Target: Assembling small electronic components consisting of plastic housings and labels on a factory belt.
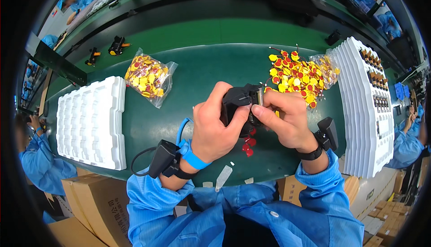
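Observation:
Over the middle of the green table, my left hand [207,125] is closed around a black plastic device housing [236,98]. My right hand [287,117] pinches at the right side of that housing, thumb and fingers pressed at a metallic strip [259,98]; whether it grips a small part there I cannot make out. Both thumbs nearly meet on the housing. Just under it lie several red round pieces [248,147]. Beyond my right hand spreads a heap of yellow and red round parts with short wires [294,74].
White moulded trays [92,123] are stacked at left, with more white trays [359,108] at right holding small parts. A clear bag of yellow-red parts [148,77] lies far left. Two black-and-yellow devices [117,46] rest at the back. Cardboard boxes [96,206] stand below; co-workers sit both sides.

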`<state>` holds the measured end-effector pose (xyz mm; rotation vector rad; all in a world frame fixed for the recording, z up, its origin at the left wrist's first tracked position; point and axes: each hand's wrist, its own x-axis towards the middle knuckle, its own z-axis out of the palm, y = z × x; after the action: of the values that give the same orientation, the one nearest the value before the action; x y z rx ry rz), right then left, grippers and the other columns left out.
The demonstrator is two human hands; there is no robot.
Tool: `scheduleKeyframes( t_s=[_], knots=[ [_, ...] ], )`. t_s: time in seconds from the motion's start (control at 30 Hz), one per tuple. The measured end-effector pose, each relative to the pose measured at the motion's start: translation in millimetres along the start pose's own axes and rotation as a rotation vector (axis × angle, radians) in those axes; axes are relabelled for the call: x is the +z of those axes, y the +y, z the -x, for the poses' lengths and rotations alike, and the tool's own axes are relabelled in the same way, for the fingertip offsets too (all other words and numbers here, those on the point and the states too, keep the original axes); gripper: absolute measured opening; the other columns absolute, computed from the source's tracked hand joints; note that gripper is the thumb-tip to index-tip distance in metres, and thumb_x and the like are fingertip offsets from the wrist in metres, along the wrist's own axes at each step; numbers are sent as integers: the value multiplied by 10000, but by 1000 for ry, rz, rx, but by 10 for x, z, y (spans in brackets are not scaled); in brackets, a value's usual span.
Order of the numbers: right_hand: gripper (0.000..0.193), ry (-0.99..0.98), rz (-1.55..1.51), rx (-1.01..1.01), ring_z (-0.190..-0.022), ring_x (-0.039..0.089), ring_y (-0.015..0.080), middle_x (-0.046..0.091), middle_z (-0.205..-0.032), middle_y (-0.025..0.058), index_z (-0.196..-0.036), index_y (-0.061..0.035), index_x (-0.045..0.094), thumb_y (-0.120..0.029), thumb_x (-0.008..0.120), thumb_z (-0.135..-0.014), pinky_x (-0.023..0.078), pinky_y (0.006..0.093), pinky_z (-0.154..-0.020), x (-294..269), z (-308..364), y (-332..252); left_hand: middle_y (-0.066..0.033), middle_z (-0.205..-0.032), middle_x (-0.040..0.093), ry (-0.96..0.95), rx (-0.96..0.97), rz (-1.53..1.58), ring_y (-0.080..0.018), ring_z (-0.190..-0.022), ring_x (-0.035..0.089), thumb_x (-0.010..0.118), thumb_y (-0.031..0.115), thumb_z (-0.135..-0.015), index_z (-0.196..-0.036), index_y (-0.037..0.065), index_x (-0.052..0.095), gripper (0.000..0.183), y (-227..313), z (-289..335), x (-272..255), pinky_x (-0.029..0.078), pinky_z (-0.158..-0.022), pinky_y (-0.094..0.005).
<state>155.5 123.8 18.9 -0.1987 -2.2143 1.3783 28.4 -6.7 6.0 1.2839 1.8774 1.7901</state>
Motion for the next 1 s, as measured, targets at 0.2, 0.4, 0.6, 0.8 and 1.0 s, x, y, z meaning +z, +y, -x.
scheduleKeyframes(
  t_s=[0.2, 0.4, 0.6, 0.8, 1.0],
  knots=[
    [256, 7, -127, 120, -464, 485, 77, 516, -532, 20, -730, -7, 591, -155, 664, -925, 340, 259, -440, -1, -21, 7, -39, -636, 565, 17, -36, 54, -66, -545, 519, 682, 68, -878, -895, 10, 555, 141, 10, -20, 23, 398, -486, -255],
    [278, 119, 46, -50, -422, 445, 107, 463, -494, 35, -714, -8, 574, -162, 673, -923, 310, 284, -424, 130, -13, 108, -9, -618, 517, 16, -58, 111, -41, -542, 443, 666, 69, -892, -894, 6, 559, 124, -67, -19, 8, 344, -475, -244],
    [276, 21, 94, -59, -398, 392, 123, 419, -481, 46, -691, -18, 561, -138, 683, -907, 277, 318, -415, 86, -40, 118, -2, -606, 509, -33, -73, 135, -33, -541, 433, 661, 96, -899, -903, 4, 563, 134, -83, -3, -33, 318, -468, -250],
    [206, 136, 79, -70, -389, 474, 150, 463, -484, 74, -708, -3, 562, -84, 685, -851, 354, 317, -419, 215, 2, 112, -17, -631, 552, -117, -17, 145, -33, -566, 472, 719, 148, -879, -893, 3, 575, 205, -38, -32, -53, 363, -490, -237],
    [176, 150, 262, -232, -492, 593, 174, 587, -607, 86, -761, 10, 593, -58, 746, -813, 424, 286, -451, 270, 27, 42, -7, -690, 604, -101, -163, 255, -38, -641, 527, 785, 183, -846, -850, 3, 608, 253, -27, -132, -106, 424, -562, -215]
  ],
)
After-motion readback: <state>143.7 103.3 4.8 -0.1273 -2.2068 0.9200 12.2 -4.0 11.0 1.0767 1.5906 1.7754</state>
